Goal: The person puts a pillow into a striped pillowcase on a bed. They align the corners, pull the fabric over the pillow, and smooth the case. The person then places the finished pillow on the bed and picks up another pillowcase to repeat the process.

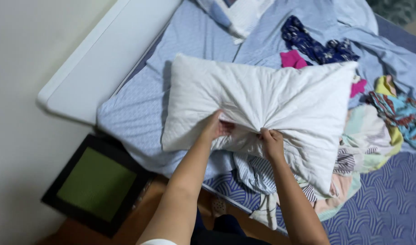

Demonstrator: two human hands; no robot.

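A white pillow (pixel 258 100) is held up over the bed, pinched together along the middle of its near edge so the fabric creases toward my hands. My left hand (pixel 217 128) grips the pillow's edge from the left, fingers closed in the fabric. Just to its right, my right hand (pixel 271 140) clutches the same bunched edge. Under the pillow hangs a striped cloth (pixel 258 174) over the bed's edge.
The bed has a light blue sheet (pixel 135 113) and a dark blue patterned mattress (pixel 389 204). Several clothes lie in a pile (pixel 376 131) at the right, with dark floral (pixel 317 45) and pink (pixel 293 59) pieces behind. A white headboard (pixel 103 59) stands left. A black-framed green panel (pixel 97 183) rests on the floor.
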